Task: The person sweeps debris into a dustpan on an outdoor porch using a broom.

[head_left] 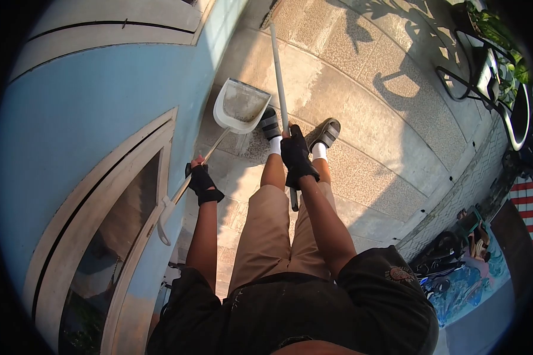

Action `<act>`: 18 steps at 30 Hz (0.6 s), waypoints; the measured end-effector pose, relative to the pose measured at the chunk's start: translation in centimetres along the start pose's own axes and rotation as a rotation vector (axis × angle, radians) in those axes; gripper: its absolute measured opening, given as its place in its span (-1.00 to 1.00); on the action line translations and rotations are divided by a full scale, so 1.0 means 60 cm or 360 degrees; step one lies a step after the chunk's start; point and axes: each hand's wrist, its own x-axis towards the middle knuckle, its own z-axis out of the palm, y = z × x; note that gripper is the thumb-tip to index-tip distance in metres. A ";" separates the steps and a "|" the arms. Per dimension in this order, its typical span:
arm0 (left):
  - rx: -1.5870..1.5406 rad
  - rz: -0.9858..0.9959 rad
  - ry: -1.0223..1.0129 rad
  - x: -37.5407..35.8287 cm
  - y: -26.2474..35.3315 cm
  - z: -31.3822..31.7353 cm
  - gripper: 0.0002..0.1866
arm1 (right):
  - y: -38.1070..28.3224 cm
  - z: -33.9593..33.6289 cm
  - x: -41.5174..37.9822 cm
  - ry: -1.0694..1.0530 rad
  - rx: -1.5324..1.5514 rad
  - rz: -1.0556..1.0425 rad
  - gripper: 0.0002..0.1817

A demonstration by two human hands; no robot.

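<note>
My left hand, in a black fingerless glove, is closed round the thin handle of a white dustpan. The pan rests on the paving beside the blue wall, close to my sandalled foot, and its handle slants down past my hand to a hooked end. My right hand, also gloved in black, grips the lower part of a long grey pole. This pole runs up between my feet to a broom head, partly seen at the top edge.
The blue wall with a framed window fills the left. A metal-framed chair and green plants stand at the upper right. Lower right are a painted panel and dark clutter. Sun and shadow cross the paving.
</note>
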 end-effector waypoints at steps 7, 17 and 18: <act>-0.0021 -0.0060 -0.0044 0.007 -0.017 -0.002 -0.68 | 0.136 -0.007 0.012 0.0208 0.0046 0.0198 -0.61; -0.0031 -0.0101 -0.0072 -0.007 0.024 0.003 -0.71 | 0.044 0.117 0.098 -0.0270 0.0999 0.0289 -0.63; -0.0043 -0.0087 -0.0066 -0.011 0.028 0.005 -0.72 | 0.036 0.092 0.082 -0.0253 0.1000 0.0297 -0.63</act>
